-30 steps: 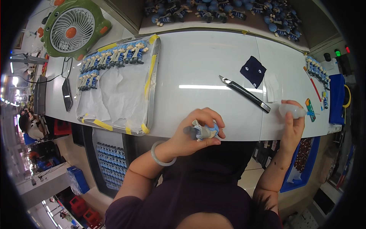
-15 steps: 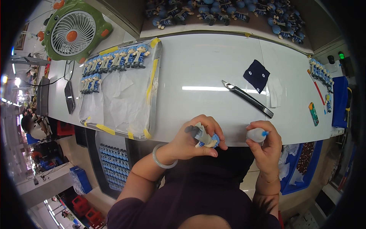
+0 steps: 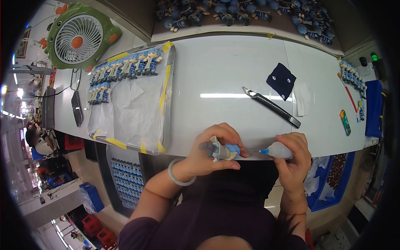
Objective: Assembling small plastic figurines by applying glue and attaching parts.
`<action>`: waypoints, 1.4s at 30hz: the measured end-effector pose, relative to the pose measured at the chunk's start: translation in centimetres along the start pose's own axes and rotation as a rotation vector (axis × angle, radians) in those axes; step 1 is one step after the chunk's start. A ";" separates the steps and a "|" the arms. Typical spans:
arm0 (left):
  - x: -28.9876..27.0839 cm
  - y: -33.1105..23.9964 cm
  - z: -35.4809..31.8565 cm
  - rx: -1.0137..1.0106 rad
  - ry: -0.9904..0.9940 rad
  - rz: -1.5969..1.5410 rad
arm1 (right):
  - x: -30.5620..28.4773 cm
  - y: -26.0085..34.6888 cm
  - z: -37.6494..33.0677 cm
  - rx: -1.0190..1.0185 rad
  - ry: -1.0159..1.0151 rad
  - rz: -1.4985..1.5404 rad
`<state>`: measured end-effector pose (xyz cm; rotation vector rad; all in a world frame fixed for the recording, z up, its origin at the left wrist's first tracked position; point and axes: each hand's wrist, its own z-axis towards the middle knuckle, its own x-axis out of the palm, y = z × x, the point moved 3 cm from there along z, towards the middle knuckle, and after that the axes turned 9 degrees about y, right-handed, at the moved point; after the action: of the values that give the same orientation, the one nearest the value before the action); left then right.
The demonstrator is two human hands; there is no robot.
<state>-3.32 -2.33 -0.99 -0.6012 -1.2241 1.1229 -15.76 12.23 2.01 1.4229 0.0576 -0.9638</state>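
Observation:
A small blue-haired figurine (image 3: 223, 151) lies sideways in my left hand (image 3: 204, 156), its dark feet to the left and its head to the right. The fingers and thumb close round it at the table's front edge. My right hand (image 3: 295, 160) grips a white squeeze bottle (image 3: 280, 150) with a blue tip and a thin needle. That needle points left toward the figurine's head, with a gap between them. Beyond my hands lie a black utility knife (image 3: 273, 109), blade out, and a dark blue cloth (image 3: 281, 81).
At left, a paper-lined tray (image 3: 167, 96) edged with yellow tape bears rows of figurines; a green fan (image 3: 79, 36) stands behind it. More figurines (image 3: 239, 14) fill the back shelf. At right lie a red brush (image 3: 349, 93), a green box-like item (image 3: 345, 123) and further figurines (image 3: 353, 79).
My right hand has turned the squeeze bottle, so its blue tip now points left toward the figurine instead of right. The left hand has stayed nearly in place with the figurine.

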 end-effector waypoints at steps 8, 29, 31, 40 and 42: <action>-0.3 0.2 -0.2 -0.042 -0.027 -0.055 | -0.2 0.1 0.1 -0.018 -0.025 -0.049; -0.4 0.3 -0.3 -0.042 -0.048 0.226 | -0.1 0.4 0.0 -0.088 -0.084 -0.171; -0.5 0.4 -0.4 -0.045 -0.058 0.199 | 0.0 0.4 0.1 -0.111 -0.095 -0.174; -0.4 0.3 -0.2 -0.177 -0.091 -0.124 | -0.6 0.9 0.3 -0.153 -0.084 -0.250; -0.3 0.3 -0.1 -0.185 -0.072 -0.151 | -0.7 1.0 0.3 -0.169 -0.078 -0.292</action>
<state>-3.28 -2.51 -1.40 -0.6004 -1.4224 0.9179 -15.78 12.21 3.29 1.2405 0.2887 -1.2235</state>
